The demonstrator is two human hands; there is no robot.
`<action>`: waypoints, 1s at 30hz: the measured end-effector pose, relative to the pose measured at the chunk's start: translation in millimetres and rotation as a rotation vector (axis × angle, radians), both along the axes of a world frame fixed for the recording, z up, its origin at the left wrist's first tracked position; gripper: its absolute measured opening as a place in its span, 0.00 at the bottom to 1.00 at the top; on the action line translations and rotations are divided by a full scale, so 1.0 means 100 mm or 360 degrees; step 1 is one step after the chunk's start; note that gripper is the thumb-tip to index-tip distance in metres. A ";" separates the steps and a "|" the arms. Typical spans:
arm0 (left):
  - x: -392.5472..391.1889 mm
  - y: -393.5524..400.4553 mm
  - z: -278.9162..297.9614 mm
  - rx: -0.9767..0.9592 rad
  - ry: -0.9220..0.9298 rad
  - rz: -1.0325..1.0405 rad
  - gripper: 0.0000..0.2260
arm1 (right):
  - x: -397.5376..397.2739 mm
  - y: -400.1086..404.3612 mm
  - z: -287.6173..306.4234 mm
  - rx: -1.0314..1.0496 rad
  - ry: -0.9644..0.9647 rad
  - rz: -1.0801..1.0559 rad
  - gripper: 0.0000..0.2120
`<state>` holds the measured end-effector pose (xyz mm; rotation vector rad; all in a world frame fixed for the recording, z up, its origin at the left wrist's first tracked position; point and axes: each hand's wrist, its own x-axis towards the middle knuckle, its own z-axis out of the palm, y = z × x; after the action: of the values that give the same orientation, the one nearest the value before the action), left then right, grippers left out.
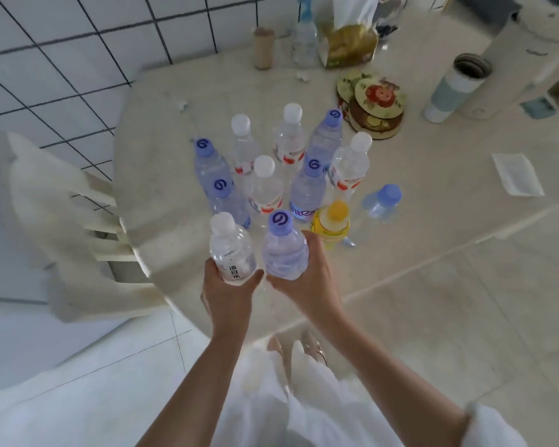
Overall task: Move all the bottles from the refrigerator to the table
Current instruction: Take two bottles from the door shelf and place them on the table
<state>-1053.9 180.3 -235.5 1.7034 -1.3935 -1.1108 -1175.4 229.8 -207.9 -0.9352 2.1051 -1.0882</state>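
Note:
My left hand [228, 293] grips a clear water bottle with a white cap [231, 250] from below. Beside it my right hand [310, 279] grips a bluish bottle with a purple cap [284, 250]. Both bottles are upright over the near edge of the pale table [162, 201]. Just beyond them several bottles stand in a cluster [281, 169], some white-capped, some purple-capped. A small yellow bottle with an orange cap [331, 224] stands right of my right hand, and a short blue-capped bottle [383, 201] farther right. The refrigerator is out of view.
A stack of round flowered coasters [373, 106], a tissue pack [349, 43], a cardboard roll [263, 48], a clear bottle [304, 43] and a tall open cup [455, 88] sit at the table's far side. A folded white napkin [517, 174] lies right. A white chair [62, 214] stands left.

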 end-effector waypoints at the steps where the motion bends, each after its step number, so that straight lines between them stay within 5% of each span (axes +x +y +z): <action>1: -0.03 -0.03 -0.03 -0.0030 0.0011 0.0019 0.26 | -0.02 -0.06 -0.04 -0.0025 0.0021 0.0018 0.29; 11: -0.28 -0.20 -0.36 -0.0010 0.0089 0.0313 0.29 | -0.20 -0.40 -0.36 -0.0158 0.0097 0.0240 0.29; 30: -0.30 -0.36 -0.47 0.0059 -0.0100 0.0037 0.32 | -0.25 -0.46 -0.59 -0.0273 0.0062 0.0130 0.30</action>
<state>-1083.6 144.2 -282.5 1.7904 -1.3956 -1.0849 -1200.6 183.5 -267.2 -1.1216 2.0095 -1.2318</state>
